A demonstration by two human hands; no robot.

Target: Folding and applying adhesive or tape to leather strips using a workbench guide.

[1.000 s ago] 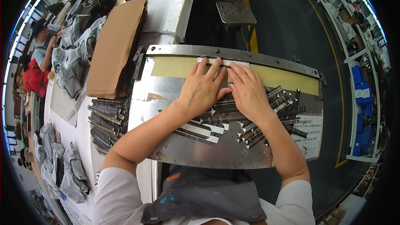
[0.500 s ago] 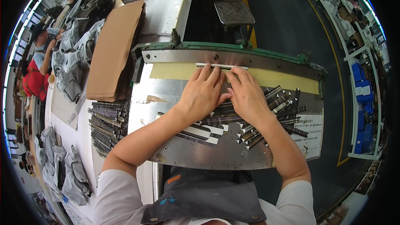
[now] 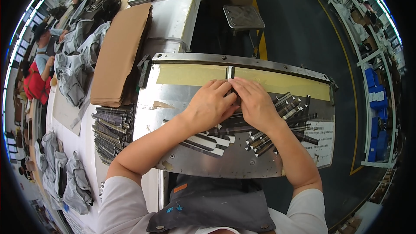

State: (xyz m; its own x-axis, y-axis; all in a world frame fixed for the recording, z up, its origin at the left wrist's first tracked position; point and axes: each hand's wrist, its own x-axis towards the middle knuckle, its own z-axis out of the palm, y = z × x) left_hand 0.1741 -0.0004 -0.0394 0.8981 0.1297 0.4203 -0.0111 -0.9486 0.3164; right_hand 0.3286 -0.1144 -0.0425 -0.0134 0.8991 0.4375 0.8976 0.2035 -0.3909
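Note:
A narrow strip, white with dark edges, points away from me over the yellow tape band on the metal work plate. My left hand has its fingers bent round the strip's near end. Pressed against it from the other side are the fingertips of my right hand. Both hands hide the strip's near part. Dark strips with white tips lie loose beneath and beside my right forearm. Several white and dark strips rest on the plate near my left wrist.
Left of the plate are a heap of dark strips and a stack of brown board. Grey bundles lie further left, near a person in red. A metal rail edges the plate's far side; a stool stands beyond.
The strip has turned from lying along the far rail to pointing away from me. My hands have drawn slightly nearer. The green bar at the far edge has dropped out of sight.

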